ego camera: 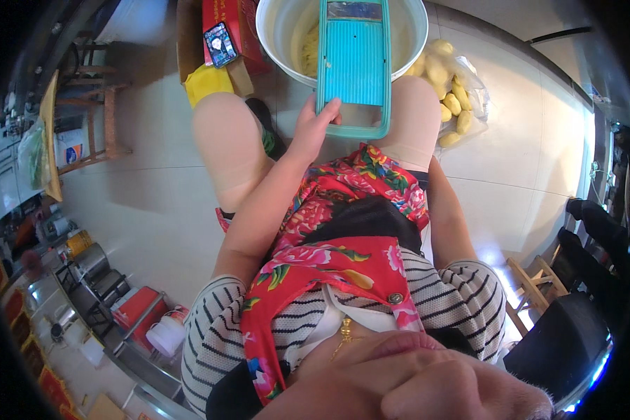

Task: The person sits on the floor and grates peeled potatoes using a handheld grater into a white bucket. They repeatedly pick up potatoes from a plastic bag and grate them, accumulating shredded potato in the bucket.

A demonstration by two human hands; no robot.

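My left hand (317,126) grips the near end of a turquoise plastic mandoline grater (354,63), thumb on top of its frame. Its ridged bed slopes across the rim of a large white bucket (274,58), with a metal blade plate (353,10) at the far end. Pale yellow shreds (310,50) show inside the bucket, partly hidden by the grater. My right forearm (451,210) runs down beside my right thigh, and the hand itself is out of view. Several peeled potatoes (452,104) lie to the right of the bucket, in and on a clear plastic bag (480,94).
A lit phone (221,45) leans on a red box (244,37) inside an open carton, beside a yellow sheet (208,85). Wooden stools stand at left (102,110) and lower right (538,283). A red crate (139,315) and a white bucket (166,335) are at lower left.
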